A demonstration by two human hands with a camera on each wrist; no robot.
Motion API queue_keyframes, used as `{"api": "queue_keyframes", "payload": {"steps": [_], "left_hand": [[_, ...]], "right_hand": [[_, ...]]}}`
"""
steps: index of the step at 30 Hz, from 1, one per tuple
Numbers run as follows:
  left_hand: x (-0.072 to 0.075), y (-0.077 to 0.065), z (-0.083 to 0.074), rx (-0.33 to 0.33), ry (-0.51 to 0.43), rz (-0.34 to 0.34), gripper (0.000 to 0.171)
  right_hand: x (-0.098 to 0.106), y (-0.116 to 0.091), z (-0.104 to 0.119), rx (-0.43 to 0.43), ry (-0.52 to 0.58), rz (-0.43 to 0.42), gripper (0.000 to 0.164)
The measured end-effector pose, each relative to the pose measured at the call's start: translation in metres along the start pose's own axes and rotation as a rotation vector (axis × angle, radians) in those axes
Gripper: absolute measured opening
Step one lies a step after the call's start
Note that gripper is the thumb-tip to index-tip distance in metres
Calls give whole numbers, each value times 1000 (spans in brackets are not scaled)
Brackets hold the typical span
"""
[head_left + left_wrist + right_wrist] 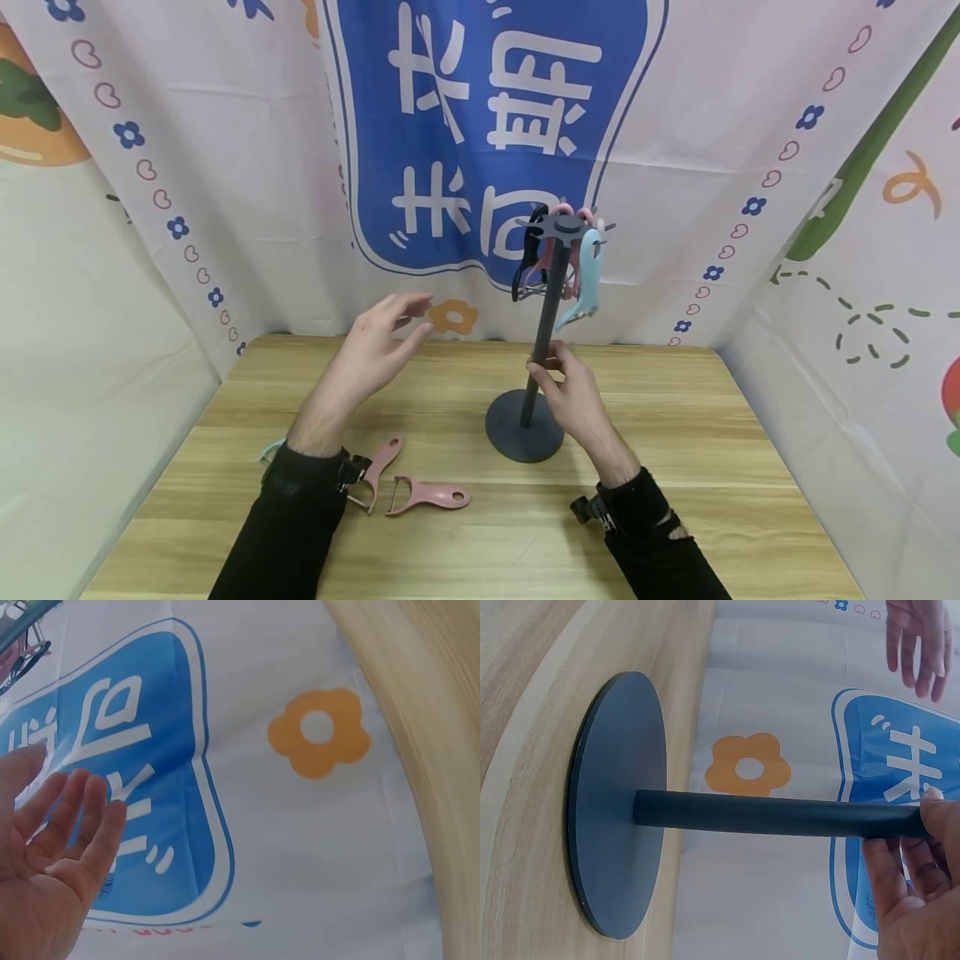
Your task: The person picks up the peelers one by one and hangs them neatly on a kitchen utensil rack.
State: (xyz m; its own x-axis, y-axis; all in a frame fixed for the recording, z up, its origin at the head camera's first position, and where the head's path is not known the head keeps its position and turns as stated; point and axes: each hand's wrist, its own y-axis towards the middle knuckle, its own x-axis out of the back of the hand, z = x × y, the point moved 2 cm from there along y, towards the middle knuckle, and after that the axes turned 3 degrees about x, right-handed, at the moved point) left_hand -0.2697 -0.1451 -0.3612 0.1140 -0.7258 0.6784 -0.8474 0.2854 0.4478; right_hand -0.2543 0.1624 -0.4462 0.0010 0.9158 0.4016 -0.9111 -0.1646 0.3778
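Note:
A dark grey stand with a round base [517, 442] and a pronged top stands on the table, its pole [780, 816] pinched between the thumb and fingers of my right hand [576, 396]. From the prongs hang a light blue peeler [591, 271], a black peeler [530, 250] and pink peelers [576, 279], partly overlapping. My left hand [375, 342] is held in the air left of the stand, fingers loosely bent, thumb apart, holding nothing; the left wrist view shows its palm [45, 900].
Two pink peelers lie on the wooden table [660, 433]: one [385, 457] beside my left sleeve, another [435, 495] right of it. A light blue piece [272, 450] peeks out behind that sleeve. Printed cloth [255, 167] hangs along the back and sides.

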Motion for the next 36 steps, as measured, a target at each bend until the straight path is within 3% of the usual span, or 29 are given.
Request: {"api": "queue_keyframes", "payload": {"steps": [10,20,36], "left_hand": [[0,-16,13,38,100,88,47],[-4,-31,26,147,140,239,59],[-18,-50,45,177,224,339,55]], "right_hand": [[0,0,0,3,-6,-1,24],[0,1,-2,2,-5,0,24],[0,1,0,1,-4,-4,24]]}}
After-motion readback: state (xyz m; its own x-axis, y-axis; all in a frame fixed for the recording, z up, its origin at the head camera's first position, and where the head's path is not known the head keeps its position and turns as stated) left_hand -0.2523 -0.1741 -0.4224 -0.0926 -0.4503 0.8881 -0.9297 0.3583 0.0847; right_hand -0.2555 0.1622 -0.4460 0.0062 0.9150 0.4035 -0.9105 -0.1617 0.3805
